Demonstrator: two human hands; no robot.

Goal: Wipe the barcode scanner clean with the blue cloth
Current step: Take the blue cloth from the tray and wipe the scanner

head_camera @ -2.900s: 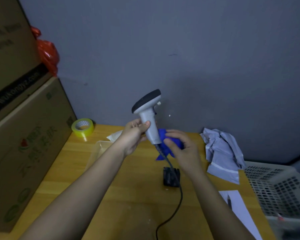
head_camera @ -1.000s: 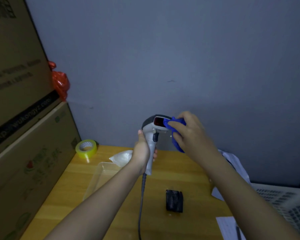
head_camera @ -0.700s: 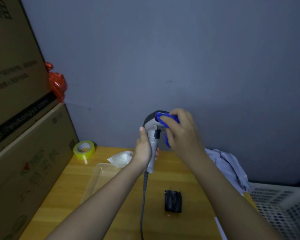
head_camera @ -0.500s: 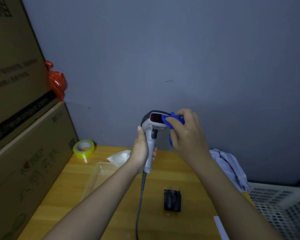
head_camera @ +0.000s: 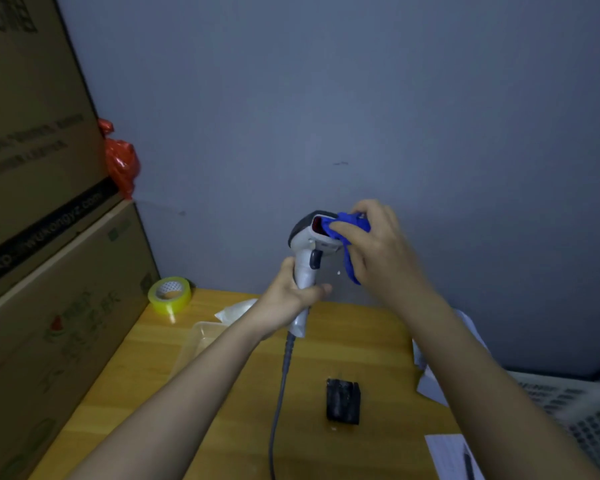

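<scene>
The grey barcode scanner [head_camera: 305, 251] is held upright above the wooden table [head_camera: 361, 334], its red scan window facing me. My left hand [head_camera: 291, 296] grips its handle from the left. My right hand [head_camera: 374, 247] clutches the blue cloth [head_camera: 347, 226] and presses it against the right part of the scan window. A tail of the cloth hangs down below my right palm. The scanner's grey cable [head_camera: 281, 386] drops from the handle to the table.
Stacked cardboard boxes [head_camera: 49, 271] fill the left side, with a red bag [head_camera: 120, 161] on them. A yellow tape roll [head_camera: 170, 294], a clear plastic tray [head_camera: 198, 341] and a black holder [head_camera: 343, 400] are on the table. Grey fabric [head_camera: 430, 379], paper [head_camera: 447, 455] and a white basket [head_camera: 575, 410] lie right.
The scanner was turned so its window faces me and was raised. My right hand brought the cloth from the handle up to the head and rubs back and forth across the window.
</scene>
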